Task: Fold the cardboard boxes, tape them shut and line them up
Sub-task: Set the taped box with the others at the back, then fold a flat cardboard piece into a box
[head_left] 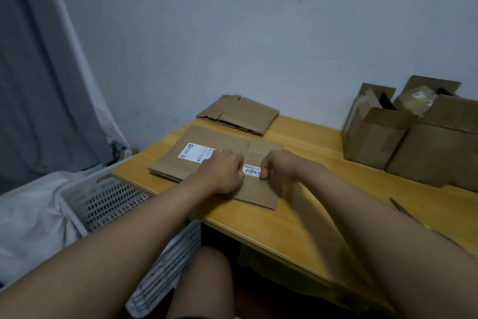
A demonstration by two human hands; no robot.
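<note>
A flattened cardboard box (207, 142) with a white shipping label (195, 153) lies on the wooden table (297, 217) near its left corner. My left hand (223, 172) rests on the box with its fingers curled at the left end of a small white sticker (252, 170). My right hand (278, 167) pinches the sticker's right end between thumb and fingers. A second flattened box (240, 114) lies behind, against the wall. Two erected open boxes, one smaller (375, 137) and one larger (439, 145), stand at the right rear.
A white perforated plastic crate (111, 199) holding pale cloth (31, 217) stands left of the table. A grey curtain (38, 73) hangs at far left. A thin dark tool (401, 206), perhaps scissors, lies near my right forearm. My knee (204, 282) shows under the table edge.
</note>
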